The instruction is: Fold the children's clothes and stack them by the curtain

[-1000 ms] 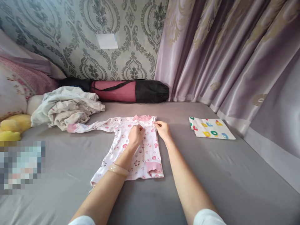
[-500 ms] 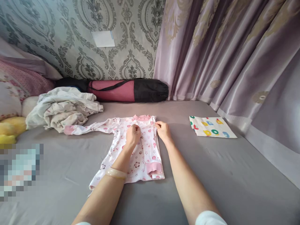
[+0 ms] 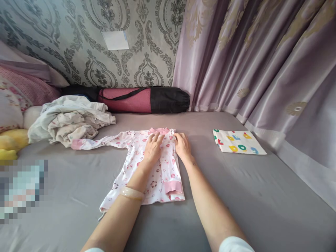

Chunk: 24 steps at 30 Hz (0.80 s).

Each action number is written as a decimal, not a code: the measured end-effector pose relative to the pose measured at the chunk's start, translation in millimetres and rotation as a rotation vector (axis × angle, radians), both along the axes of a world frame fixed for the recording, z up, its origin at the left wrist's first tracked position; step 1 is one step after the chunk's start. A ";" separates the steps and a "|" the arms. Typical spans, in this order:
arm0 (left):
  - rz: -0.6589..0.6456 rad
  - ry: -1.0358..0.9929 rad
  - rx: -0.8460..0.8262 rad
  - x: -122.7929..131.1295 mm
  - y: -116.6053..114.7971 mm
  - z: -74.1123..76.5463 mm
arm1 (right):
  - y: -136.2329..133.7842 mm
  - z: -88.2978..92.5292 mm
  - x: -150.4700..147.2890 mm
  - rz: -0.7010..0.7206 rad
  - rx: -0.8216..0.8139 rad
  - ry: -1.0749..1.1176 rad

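A small long-sleeved shirt [image 3: 153, 183], white with pink and brown prints and pink collar and cuffs, lies flat on the bed. Its left-side sleeve stretches outward; the other is folded over the body, with the cuff near the bottom hem. My left hand [image 3: 153, 148], above a pale bangle, rests on the upper chest of the shirt with fingers spread. At the right shoulder edge, my right hand [image 3: 183, 147] has its fingertips bent together on the fabric. The exact grip there is partly hidden.
A folded white cloth with colourful letters [image 3: 240, 141] lies to the right on the grey sheet [image 3: 252, 196]. Crumpled pale cloth [image 3: 70, 119] is piled at left. A rolled pink-and-black bag [image 3: 128, 99] lies along the wall, beside purple curtains [image 3: 223, 63].
My left hand has gone from a closed pinch to spread fingers on the chest of the shirt. My right hand stays at the shoulder edge, its back turned more upward.
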<state>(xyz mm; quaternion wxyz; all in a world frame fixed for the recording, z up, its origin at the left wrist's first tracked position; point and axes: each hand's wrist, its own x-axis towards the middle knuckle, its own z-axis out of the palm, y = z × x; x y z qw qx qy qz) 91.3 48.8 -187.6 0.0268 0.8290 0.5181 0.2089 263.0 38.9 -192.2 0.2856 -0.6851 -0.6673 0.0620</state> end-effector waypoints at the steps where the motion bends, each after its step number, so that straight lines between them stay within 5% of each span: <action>1: -0.054 0.014 0.013 -0.4 1.8 -3.1 | 0.0 -0.3 0.0 0.030 0.013 -0.014; 7: -0.107 0.012 -0.062 -3.0 6.0 -17.6 | 3.6 0.0 1.6 0.111 -0.022 -0.056; 18: -0.085 0.001 -0.145 -4.6 5.0 -17.7 | 0.5 -0.4 -9.0 0.103 -0.179 -0.076; 24: -0.061 0.000 -0.208 -5.7 -0.9 11.0 | 10.3 2.3 11.8 -0.003 -0.143 0.420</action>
